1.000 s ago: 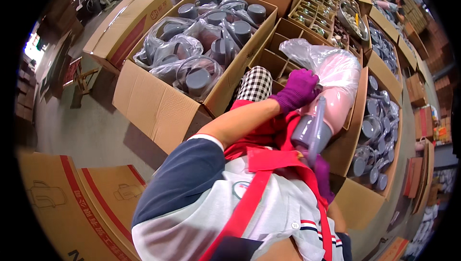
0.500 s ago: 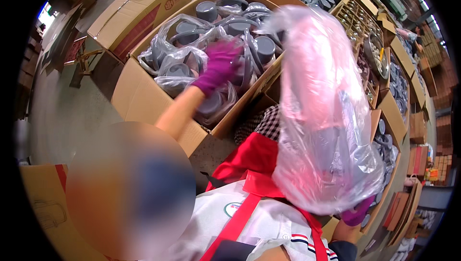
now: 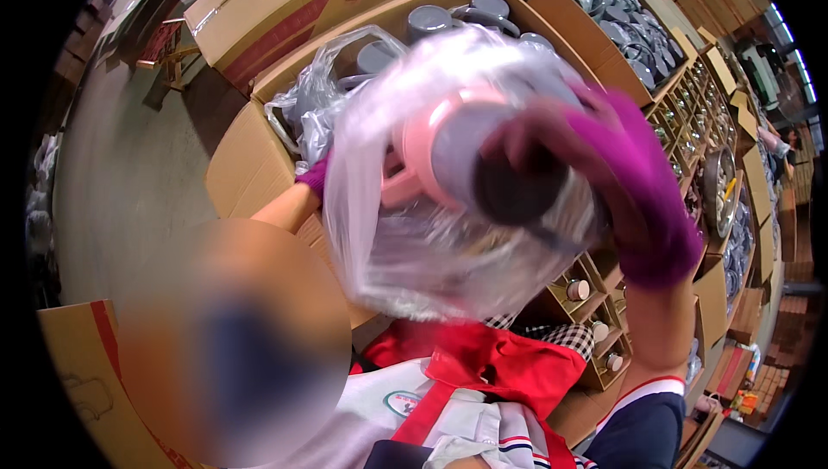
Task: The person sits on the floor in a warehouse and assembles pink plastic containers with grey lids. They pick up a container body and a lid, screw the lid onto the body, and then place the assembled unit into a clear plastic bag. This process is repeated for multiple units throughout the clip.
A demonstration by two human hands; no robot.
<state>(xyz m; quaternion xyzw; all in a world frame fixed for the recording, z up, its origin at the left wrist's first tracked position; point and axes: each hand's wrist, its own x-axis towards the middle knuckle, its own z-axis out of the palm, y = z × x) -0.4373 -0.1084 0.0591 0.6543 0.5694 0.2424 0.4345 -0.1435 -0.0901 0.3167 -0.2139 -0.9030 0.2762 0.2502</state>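
Observation:
A pink jug-like body [image 3: 417, 151] with a handle and a grey, dark-mouthed round end is in front of me, inside a loose clear plastic bag [image 3: 431, 283]. My right hand [image 3: 642, 188], in a purple glove, curls its fingers over the grey end; motion blurs them. My left hand [image 3: 316, 177], also gloved in purple, is at the bag's left side, its fingers hidden behind the plastic. Under and behind the bag, an open carton [image 3: 246, 154] holds several grey round-topped parts [image 3: 429, 20], some wrapped in clear plastic [image 3: 315, 81].
A closed carton [image 3: 297, 16] stands beyond the open one. At the far right, another carton holds grey parts [image 3: 617, 29]. Divided boxes with small shiny pieces [image 3: 578, 289] are on the right, near a round metal pan [image 3: 720, 188]. Another carton [image 3: 78, 357] stands at lower left.
The bagged pink body has swung from my right to over the open carton, its grey end now showing. My left hand has left the carton's contents for the bag; my right hand has risen.

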